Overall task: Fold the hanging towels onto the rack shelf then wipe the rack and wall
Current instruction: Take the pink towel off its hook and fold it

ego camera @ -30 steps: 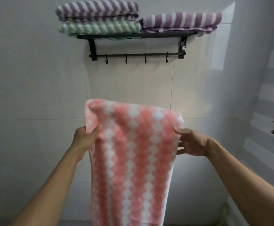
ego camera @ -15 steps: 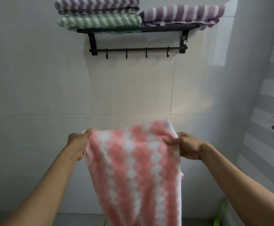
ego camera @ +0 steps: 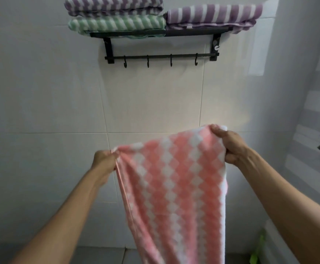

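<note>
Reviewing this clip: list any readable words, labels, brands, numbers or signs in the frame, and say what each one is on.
None can be read.
Pink and white towel, held in the left hand and right hand: pattern only, no text.
Small white tab on the right purple striped towel: too small to read.
Small white piece on the black rack bracket: no legible marking.

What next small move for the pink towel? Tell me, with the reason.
Probably bring the two held corners together to fold it in half. The left hand and right hand each pinch a top corner of the pink checked towel, which hangs open and unfolded, while three folded towels already sit on the black rack shelf.
</note>
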The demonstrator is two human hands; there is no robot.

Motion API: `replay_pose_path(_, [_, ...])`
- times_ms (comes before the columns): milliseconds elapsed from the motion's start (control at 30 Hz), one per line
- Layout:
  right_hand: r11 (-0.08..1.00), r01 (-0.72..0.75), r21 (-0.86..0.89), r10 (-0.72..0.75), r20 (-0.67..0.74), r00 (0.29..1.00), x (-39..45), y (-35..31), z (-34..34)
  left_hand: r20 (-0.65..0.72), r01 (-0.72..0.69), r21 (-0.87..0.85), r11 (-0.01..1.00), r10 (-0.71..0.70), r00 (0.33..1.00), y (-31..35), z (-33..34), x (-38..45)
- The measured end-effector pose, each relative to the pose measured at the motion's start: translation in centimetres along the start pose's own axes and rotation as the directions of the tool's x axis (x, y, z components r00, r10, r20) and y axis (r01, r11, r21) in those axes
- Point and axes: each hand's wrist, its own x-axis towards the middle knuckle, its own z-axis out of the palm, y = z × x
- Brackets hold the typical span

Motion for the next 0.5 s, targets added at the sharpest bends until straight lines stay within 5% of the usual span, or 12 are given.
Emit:
replay_pose_path(67, [0.996, -0.005, 0.091, -0.004, 0.099, 0.995, 0.0, -1.7, -0.9, 0.088, -0.084, -0.187, 0.979, 0.102, 0.991, 4.3, -0.3, 0.3])
replay_pose_path(133, [0.994, -0.054, -0.097, 0.071, 0.185, 0.980, -0.8, -1.8, -1.7, 0.156, -0.159, -0.289, 0.944, 0.210, 0.965, 6.1, -0.1, -1.0])
replay_pose_path(233, [0.876, -0.087, -0.474, 0.204, 0.201, 0.958, -2.2, 1.7, -3.2, -0.049, -0.157, 0.126, 0.980, 0.164, 0.985, -0.1, 0.0, -3.7])
replay_pose_path(333, [0.906, -0.044, -0.421, 0.107, 0.127, 0.986, -2.3, 3.4, -3.4, -0.249, 0.014, 0.257, 0.966, 0.052, 0.967, -3.6, -1.3, -3.0])
replay_pose_path(400, [0.954, -0.030, -0.297, 0.049, 0.057, 0.997, -1.7, 2.9, -3.2, -0.209, 0.005, 0.246, 0.969, 0.048, 0.977, -1.2, -2.0, -0.5])
replay_pose_path(500, [0.967, -0.136, -0.216, 0.161, 0.103, 0.982, -1.8, 3.3, -2.4, -0.041, -0.015, 0.029, 0.999, 0.016, 0.999, 4.1, -1.9, 1.5])
